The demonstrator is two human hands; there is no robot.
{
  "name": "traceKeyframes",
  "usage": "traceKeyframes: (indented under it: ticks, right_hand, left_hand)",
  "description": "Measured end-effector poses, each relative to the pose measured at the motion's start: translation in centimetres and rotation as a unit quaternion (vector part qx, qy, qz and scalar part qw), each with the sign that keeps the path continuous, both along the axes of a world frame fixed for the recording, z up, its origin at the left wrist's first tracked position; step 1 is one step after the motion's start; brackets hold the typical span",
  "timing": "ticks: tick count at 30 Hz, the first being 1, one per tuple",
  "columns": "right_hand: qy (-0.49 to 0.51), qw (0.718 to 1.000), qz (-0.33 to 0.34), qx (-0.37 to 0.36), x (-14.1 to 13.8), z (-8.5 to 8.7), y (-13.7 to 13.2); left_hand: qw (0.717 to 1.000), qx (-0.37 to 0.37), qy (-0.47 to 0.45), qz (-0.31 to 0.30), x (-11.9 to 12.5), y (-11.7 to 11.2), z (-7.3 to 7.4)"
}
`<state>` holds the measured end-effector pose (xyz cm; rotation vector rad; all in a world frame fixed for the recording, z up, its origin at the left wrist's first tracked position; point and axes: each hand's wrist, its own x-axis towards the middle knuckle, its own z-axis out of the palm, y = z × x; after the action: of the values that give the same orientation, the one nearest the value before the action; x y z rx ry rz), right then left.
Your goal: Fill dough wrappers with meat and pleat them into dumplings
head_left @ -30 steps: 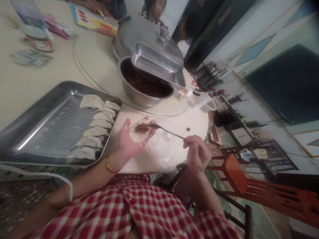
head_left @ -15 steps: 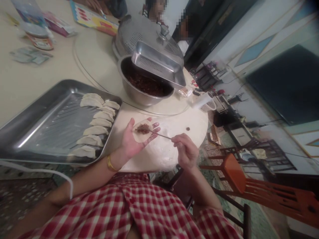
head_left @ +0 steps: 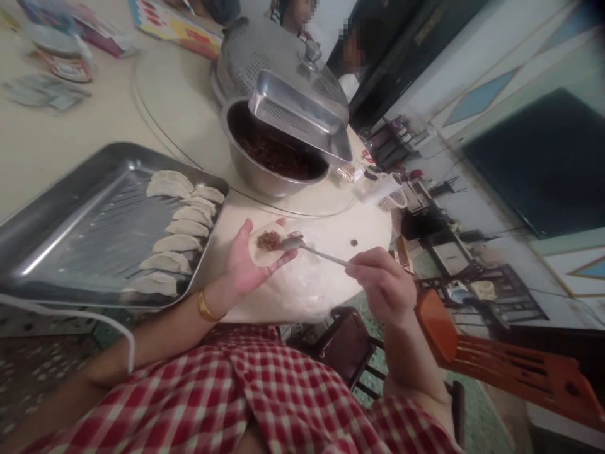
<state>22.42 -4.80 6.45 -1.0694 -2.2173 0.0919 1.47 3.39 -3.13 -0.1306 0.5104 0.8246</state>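
On my left hand (head_left: 241,268), palm up with the fingers stretched out, lies a round dumpling wrapper (head_left: 258,254). A small heap of brown minced filling (head_left: 268,240) sits on the wrapper's middle. My right hand (head_left: 386,287) is closed round the end of a metal spoon (head_left: 326,255). The spoon's bowl is over the wrapper's right edge and my left fingers; whether it touches them I cannot tell. To the left, folded dumplings (head_left: 177,244) lie in a row along the right side of a metal tray (head_left: 70,233).
Beyond my hands stands a steel bowl (head_left: 265,181) of dark filling, with a small metal tray (head_left: 302,120) resting across it. A large lidded pot (head_left: 283,57) is behind. A jar (head_left: 63,57) stands at far left. An orange chair (head_left: 435,325) is at right.
My right hand has drawn the spoon to the right, from the filling towards the wrapper's edge. The filling stays on the wrapper. The view has shifted slightly.
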Motion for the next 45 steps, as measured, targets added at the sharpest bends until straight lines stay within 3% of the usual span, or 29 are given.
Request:
traceKeyframes:
  ticks: [6,15,19,23,25,27,31,34,37,42,45]
  right_hand:
    - [-0.132,0.989,0.063,0.015,-0.5,1.0,0.6]
    - [-0.146,0.984,0.096,0.026,-1.6,0.2,1.5]
    - [-0.089,0.993,0.076,0.027,-1.3,0.0,1.0]
    - [0.082,0.995,-0.047,0.04,-1.5,-2.3,-0.2]
    - [0.216,0.966,-0.14,0.016,-2.2,-4.1,-0.5]
    - [0.361,0.908,-0.207,-0.044,-3.1,-6.0,-0.3]
    - [0.551,0.777,-0.238,-0.188,-4.8,-8.9,1.3]
    - [0.598,0.728,-0.247,-0.227,-5.1,-10.2,2.3]
    - [0.589,0.745,-0.236,-0.206,-5.0,-10.8,2.4]
    - [0.473,0.856,-0.187,-0.094,-4.9,-10.9,1.6]
    - [0.421,0.893,-0.154,-0.038,-4.7,-10.6,1.5]
  left_hand:
    - [1.0,-0.009,0.007,-0.024,0.0,0.1,0.2]
    - [0.997,0.007,0.046,-0.059,0.2,-0.2,0.2]
    - [0.999,0.0,0.036,-0.001,0.2,-0.1,0.6]
    - [0.999,-0.01,0.029,0.032,0.2,0.0,0.5]
    - [0.999,-0.016,0.02,0.027,0.2,0.0,0.4]
    - [1.0,-0.014,0.013,0.021,0.2,-0.1,0.2]
    - [1.0,0.017,-0.004,0.009,0.2,-0.3,0.0]
    - [1.0,0.008,-0.001,0.01,0.3,-0.3,0.1]
    - [1.0,-0.002,0.004,0.011,0.4,-0.2,0.0]
    - [1.0,0.006,-0.006,0.006,0.3,-0.2,-0.2]
    - [1.0,0.004,-0.01,0.01,0.2,-0.1,-0.4]
